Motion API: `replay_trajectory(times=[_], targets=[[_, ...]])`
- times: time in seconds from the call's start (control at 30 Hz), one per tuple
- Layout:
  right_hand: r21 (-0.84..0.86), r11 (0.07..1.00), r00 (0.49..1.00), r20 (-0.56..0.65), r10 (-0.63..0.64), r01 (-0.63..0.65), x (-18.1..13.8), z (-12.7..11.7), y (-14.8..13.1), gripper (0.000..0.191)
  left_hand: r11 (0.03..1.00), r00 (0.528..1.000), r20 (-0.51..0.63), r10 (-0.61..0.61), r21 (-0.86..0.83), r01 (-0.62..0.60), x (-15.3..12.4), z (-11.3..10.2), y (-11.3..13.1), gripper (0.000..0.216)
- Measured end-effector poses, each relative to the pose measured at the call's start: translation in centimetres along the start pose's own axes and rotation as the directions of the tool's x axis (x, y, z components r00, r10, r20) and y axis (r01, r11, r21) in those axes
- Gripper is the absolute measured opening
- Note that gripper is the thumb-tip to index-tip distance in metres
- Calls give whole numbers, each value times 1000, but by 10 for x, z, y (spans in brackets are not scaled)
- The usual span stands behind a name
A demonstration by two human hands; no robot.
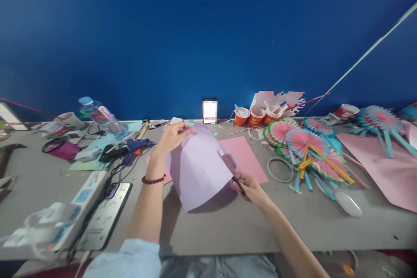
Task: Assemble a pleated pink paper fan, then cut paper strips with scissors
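My left hand (172,137) pinches the far top edge of a pale lilac sheet of paper (198,167) and holds it lifted and curved over the grey table. A dark red bead bracelet circles that wrist. My right hand (250,187) is closed on a thin dark tool, likely scissors or a pen (232,173), whose tip meets the sheet's right edge. A pink sheet (247,158) lies flat under and behind the lilac one.
Pleated pink and teal paper fans (304,145) and a tape ring (280,169) lie to the right. Red paper cups (256,116) and a phone (210,110) stand at the back. A blue glue gun (137,145), a bottle (100,115) and a power strip (86,191) sit on the left.
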State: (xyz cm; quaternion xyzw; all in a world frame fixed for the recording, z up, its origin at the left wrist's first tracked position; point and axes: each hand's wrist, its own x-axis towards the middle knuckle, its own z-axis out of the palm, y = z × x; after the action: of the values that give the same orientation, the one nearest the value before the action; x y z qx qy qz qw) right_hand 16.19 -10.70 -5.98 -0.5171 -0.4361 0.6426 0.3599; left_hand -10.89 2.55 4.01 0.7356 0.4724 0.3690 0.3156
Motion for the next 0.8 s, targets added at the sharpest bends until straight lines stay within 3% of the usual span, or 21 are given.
replay_trajectory(times=[0.43,0.8], targets=[[22,1000,1000,4,17,-17,1,1,2,48,1000,1000,-9,-1,-16,1,0,4,2,35],[15,999,999,-6,45,-45,-1,0,0,52,997,997,74,22,-74,-16,2,15,7,40]])
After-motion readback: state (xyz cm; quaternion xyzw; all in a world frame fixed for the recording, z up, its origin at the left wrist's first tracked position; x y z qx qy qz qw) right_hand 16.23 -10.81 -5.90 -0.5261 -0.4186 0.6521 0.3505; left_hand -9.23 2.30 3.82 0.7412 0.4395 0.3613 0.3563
